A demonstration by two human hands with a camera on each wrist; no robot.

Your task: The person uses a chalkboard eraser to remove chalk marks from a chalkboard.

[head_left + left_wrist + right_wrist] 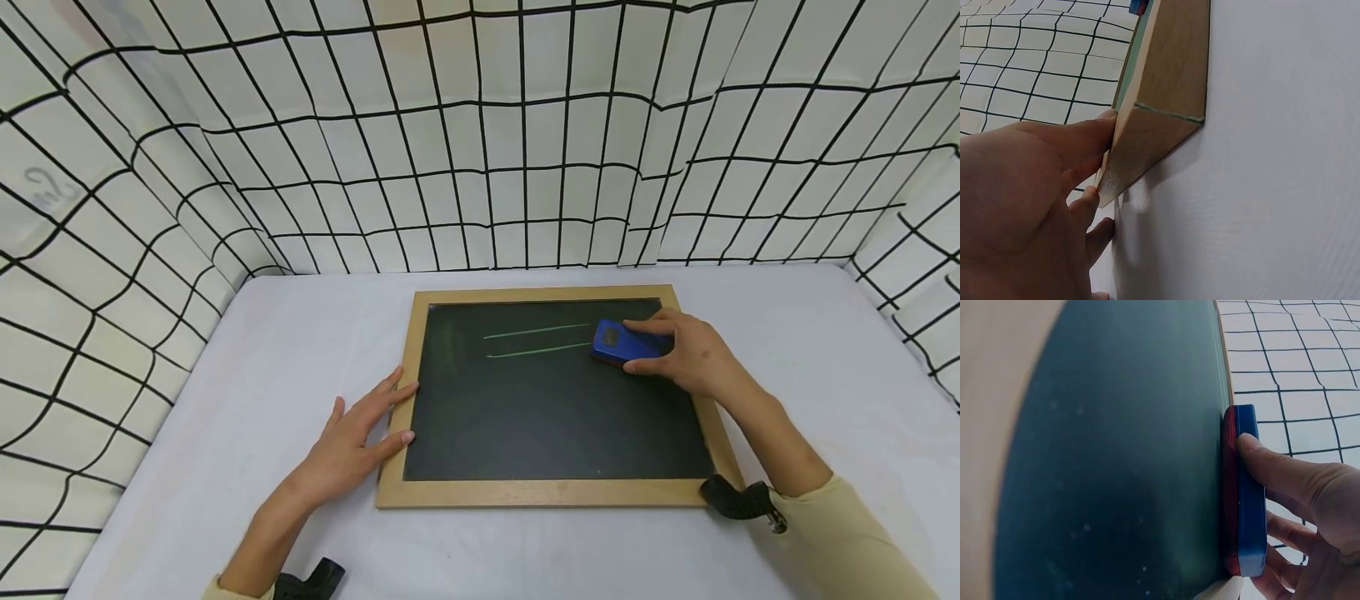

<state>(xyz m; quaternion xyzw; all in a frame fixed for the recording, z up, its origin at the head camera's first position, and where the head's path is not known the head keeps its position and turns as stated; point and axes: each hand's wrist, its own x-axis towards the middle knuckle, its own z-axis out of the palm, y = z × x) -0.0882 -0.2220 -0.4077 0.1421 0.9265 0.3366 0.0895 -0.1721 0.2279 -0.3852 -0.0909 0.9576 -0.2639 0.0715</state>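
Closest to the person, tan sleeves (855, 542) are ending above two bare wrists, and a small black gadget (738, 497) is sitting by each one. A white table (525, 554) is spreading out flat below. The left hand (352, 450) is touching the left side of a wooden frame (555, 493), loose, with its fingers spreading apart. Inside that frame, a dark chalkboard (555, 425) is lying on the table. A bit farther up, the right hand (686, 354) is pinching a blue eraser (609, 337) between its thumb and fingers. That eraser is sitting on the upper right part of the board, and its red side is facing the dark surface. Just left of it, two thin green lines (538, 350) are running side by side, slanting up a little toward the right. Past the far edge, a white wall (502, 137) with black criss-cross stripes is standing.
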